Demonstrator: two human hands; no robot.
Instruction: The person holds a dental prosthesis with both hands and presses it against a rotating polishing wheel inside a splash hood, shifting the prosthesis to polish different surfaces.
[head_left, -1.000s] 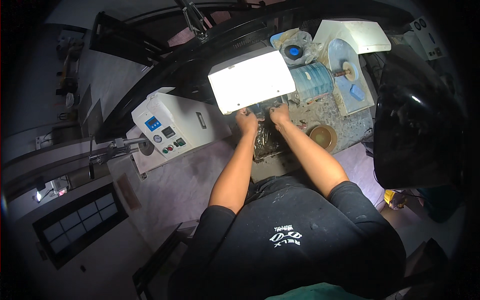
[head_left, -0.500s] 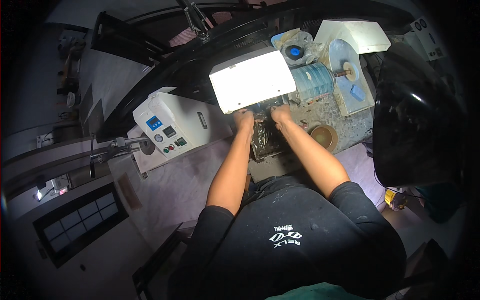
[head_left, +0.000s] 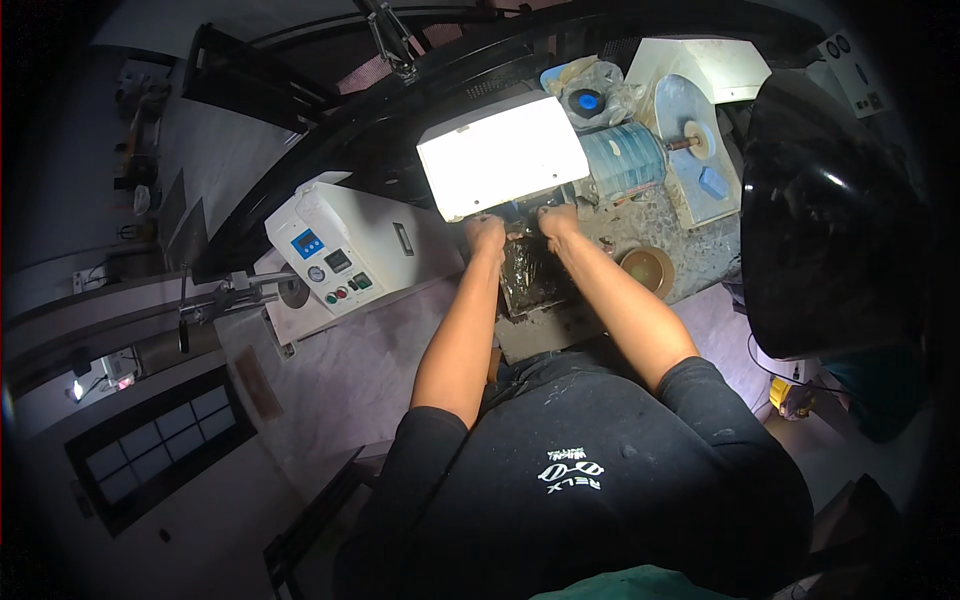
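Both of my arms reach forward to the lower edge of a brightly lit white machine hood (head_left: 505,155). My left hand (head_left: 486,235) is closed under the hood's left part, its fingers curled. My right hand (head_left: 557,222) is closed as well, a short way to the right. What the fingers hold is hidden or too small to make out. Dark machine parts show in the shade between the hands. Below them lies a wet, dark tray (head_left: 535,272) with a shiny surface.
A brown bowl (head_left: 648,270) stands right of the tray. Farther right are a clear bluish plastic jug (head_left: 625,160), a wheel on a spindle (head_left: 700,140) and a blue block (head_left: 713,182). To the left is a white control box (head_left: 345,250); a large black shape (head_left: 835,230) fills the right.
Hardly anything differs. The whole view has shifted slightly, and both hands stay closed in the same place under the hood.
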